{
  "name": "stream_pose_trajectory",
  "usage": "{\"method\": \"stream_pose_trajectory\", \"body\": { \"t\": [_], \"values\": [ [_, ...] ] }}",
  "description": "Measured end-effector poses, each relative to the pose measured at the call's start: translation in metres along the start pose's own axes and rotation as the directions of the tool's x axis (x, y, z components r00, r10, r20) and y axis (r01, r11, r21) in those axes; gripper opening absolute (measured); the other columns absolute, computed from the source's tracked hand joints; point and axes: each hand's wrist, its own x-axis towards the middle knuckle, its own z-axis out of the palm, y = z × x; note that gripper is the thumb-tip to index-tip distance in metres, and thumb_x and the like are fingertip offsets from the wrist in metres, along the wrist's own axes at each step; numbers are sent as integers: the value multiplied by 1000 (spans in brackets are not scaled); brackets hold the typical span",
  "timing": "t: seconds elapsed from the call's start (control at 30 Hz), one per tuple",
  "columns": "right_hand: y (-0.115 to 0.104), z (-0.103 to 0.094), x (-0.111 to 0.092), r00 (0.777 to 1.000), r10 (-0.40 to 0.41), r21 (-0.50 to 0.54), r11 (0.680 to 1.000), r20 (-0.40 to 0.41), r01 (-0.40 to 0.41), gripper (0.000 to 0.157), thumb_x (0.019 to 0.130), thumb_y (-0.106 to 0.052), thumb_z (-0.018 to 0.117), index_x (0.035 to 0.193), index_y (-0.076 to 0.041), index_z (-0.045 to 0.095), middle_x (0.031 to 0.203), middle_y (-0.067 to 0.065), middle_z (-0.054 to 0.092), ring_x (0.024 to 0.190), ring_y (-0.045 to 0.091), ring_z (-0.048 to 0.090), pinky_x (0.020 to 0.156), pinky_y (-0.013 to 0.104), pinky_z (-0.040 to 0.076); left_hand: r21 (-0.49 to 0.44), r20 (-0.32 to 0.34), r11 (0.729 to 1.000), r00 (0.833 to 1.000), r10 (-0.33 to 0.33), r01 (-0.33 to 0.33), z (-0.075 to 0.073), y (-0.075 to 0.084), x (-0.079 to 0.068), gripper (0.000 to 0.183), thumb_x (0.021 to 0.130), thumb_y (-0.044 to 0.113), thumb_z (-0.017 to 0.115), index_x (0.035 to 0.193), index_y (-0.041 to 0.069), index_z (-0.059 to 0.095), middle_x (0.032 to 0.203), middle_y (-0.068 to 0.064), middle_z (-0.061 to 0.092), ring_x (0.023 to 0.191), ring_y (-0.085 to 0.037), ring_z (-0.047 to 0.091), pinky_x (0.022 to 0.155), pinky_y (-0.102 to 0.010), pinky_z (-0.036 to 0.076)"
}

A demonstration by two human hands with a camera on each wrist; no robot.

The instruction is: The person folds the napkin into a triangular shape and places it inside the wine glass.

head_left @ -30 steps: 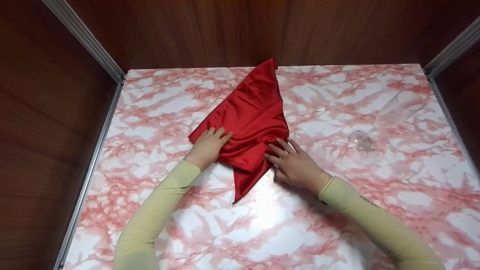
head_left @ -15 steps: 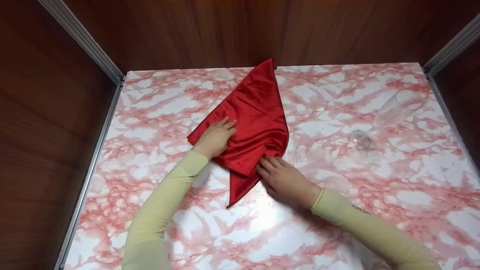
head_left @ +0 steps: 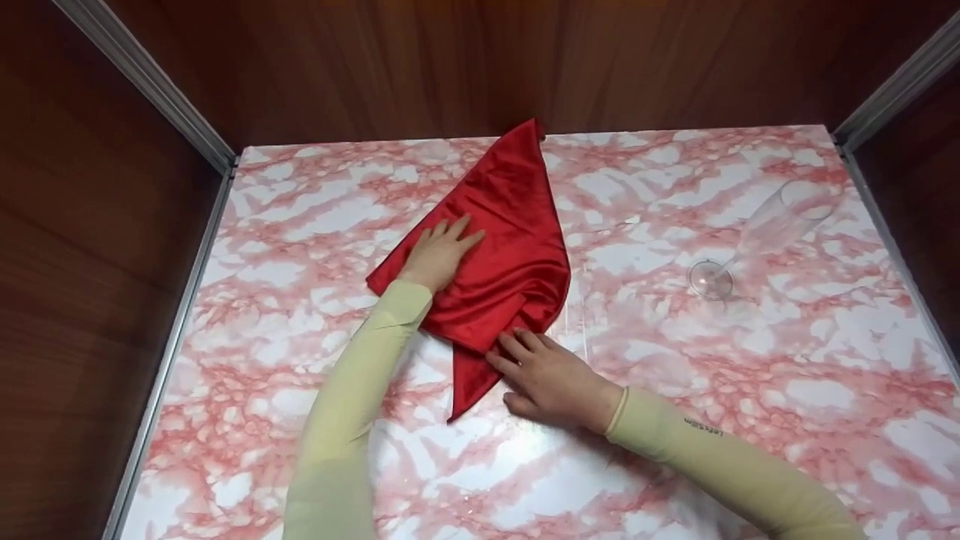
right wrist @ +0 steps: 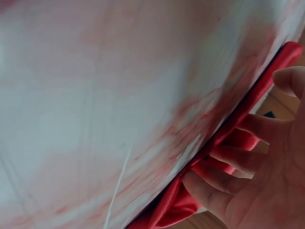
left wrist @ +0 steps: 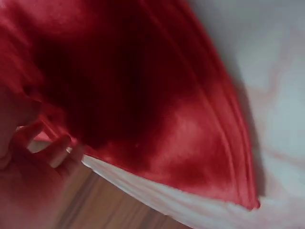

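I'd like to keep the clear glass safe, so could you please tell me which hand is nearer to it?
The right hand is nearer: it is apart from the clear glass, to its near left. The left hand is farther left, on the red cloth.

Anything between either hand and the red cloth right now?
Nothing visible: the left hand rests directly on the red cloth, and the right hand touches its near right edge. The clear glass is off to the right, away from both hands.
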Motion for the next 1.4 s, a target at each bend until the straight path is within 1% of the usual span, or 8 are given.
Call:
{"method": "stream_pose_trajectory", "body": {
  "t": [0.2, 0.4, 0.57, 0.8, 0.97, 1.13, 1.3, 1.4],
  "values": [
    [-1, 1, -3, 1000, 10, 31, 999, -5, -10, 57, 90, -41, 52, 141, -16, 49, 142, 17, 44, 130, 39, 37, 104, 50, 33, -52, 47, 997, 998, -47, 50, -3, 0, -2, 60, 100, -1, 39, 150, 31, 32, 157, -9, 19, 142, -38, 13, 110, -56, 17],
    [1, 1, -10, 1000, 22, 67, 998, 11, -23, 55, 92, -40, 50, 142, -19, 48, 145, 17, 41, 134, 40, 32, 104, 52, 33, -19, 64, 998, 997, -51, 53, -2, -2, -6, 62, 99, -2, 40, 150, 31, 31, 157, -10, 20, 141, -38, 15, 109, -57, 20],
    [4, -1, -12, 999, 32, 77, 996, 24, -34, 54, 92, -41, 50, 143, -20, 48, 147, 17, 39, 135, 39, 31, 106, 51, 31, -16, 57, 999, 997, -46, 47, -1, -5, -3, 61, 100, -1, 39, 151, 32, 30, 157, -9, 18, 141, -38, 13, 109, -58, 19],
    [2, -1, -13, 999, 28, 86, 996, 31, -31, 54, 92, -40, 50, 143, -20, 47, 147, 17, 38, 135, 40, 31, 105, 51, 32, -62, 60, 996, 997, -57, 61, 0, -9, 1, 77, 92, -12, 46, 150, 35, 29, 158, -5, 16, 141, -43, 5, 105, -68, 12],
    [3, -3, -14, 999, 31, 81, 996, 39, -34, 54, 93, -40, 50, 143, -20, 47, 148, 16, 37, 135, 40, 31, 105, 51, 32, -40, 55, 998, 997, -49, 52, -2, -11, -1, 78, 92, -11, 46, 151, 36, 27, 158, -6, 15, 140, -47, 7, 105, -67, 16],
    [3, -4, -13, 998, 28, 84, 996, 59, -33, 54, 93, -41, 48, 144, -21, 45, 149, 16, 36, 135, 39, 31, 105, 51, 32, -52, 48, 995, 996, -78, 81, 0, -14, -3, 75, 93, -11, 45, 151, 35, 28, 158, -9, 15, 139, -50, 5, 105, -67, 16],
    [4, -3, -14, 999, 24, 74, 997, 37, -26, 54, 92, -39, 49, 143, -21, 47, 147, 17, 39, 134, 39, 33, 105, 50, 33, -58, 36, 995, 996, -83, 85, 2, -17, -3, 76, 92, -9, 47, 150, 36, 28, 157, -9, 17, 138, -52, 5, 103, -69, 17],
    [4, -3, -15, 999, 22, 75, 997, 24, -24, 54, 91, -38, 50, 142, -21, 48, 146, 17, 40, 134, 38, 33, 105, 49, 33, -26, 26, 996, 996, -80, 81, 3, -18, -4, 75, 92, -6, 50, 150, 36, 29, 156, -10, 19, 137, -52, 9, 102, -68, 21]
  ]
}}
